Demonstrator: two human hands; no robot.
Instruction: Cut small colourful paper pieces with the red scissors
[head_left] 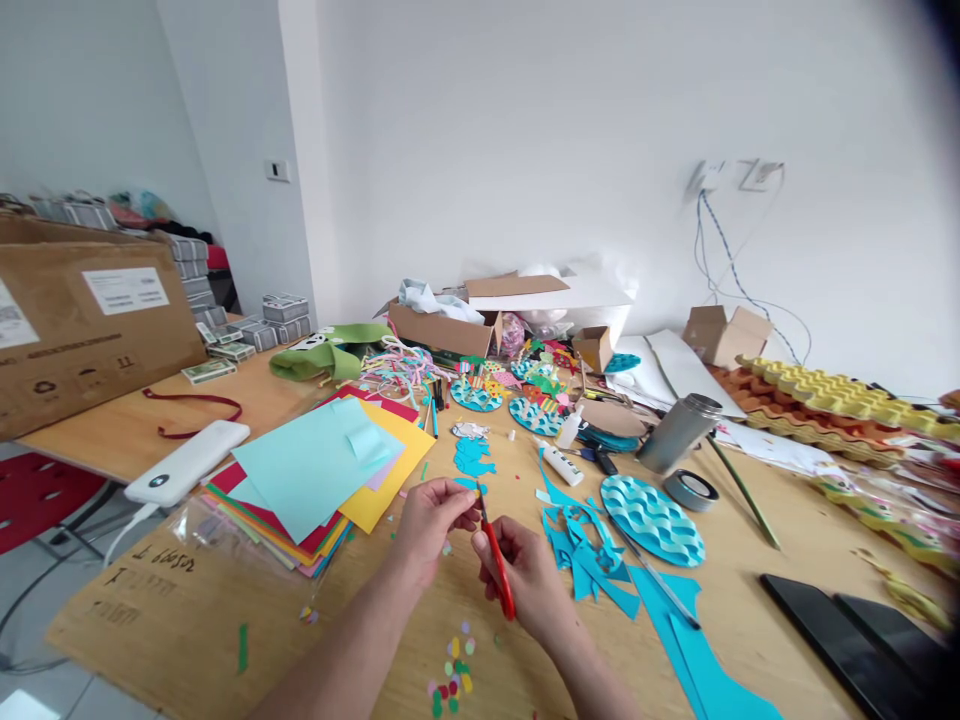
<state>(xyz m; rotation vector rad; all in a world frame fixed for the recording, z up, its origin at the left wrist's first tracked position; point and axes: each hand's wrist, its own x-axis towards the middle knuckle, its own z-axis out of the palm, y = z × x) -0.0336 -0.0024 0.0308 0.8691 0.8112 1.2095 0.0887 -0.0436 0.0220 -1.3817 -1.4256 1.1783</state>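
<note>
My right hand (517, 570) grips scissors (498, 568) by their red handles, the blades pointing up and away from me. Pinched at the fingertips of my left hand (435, 520) is what looks like a small piece of blue paper (472, 484), partly hidden, with the scissor tips beside it. Just beyond lie blue paper cut-outs (474, 456). Blue paper scraps (585, 550) are heaped to the right of my hands. Small coloured paper dots (454, 675) are scattered on the wooden table (345, 640) nearer to me.
Stacked coloured paper (307, 480) and a white power bank (187, 460) lie left. Rightward are a wavy-patterned blue oval (652, 520), glue bottle (562, 464), tape roll (691, 490), metal flask (679, 432) and dark flat devices (832, 640). Egg trays (832, 400) and boxes (442, 328) stand behind.
</note>
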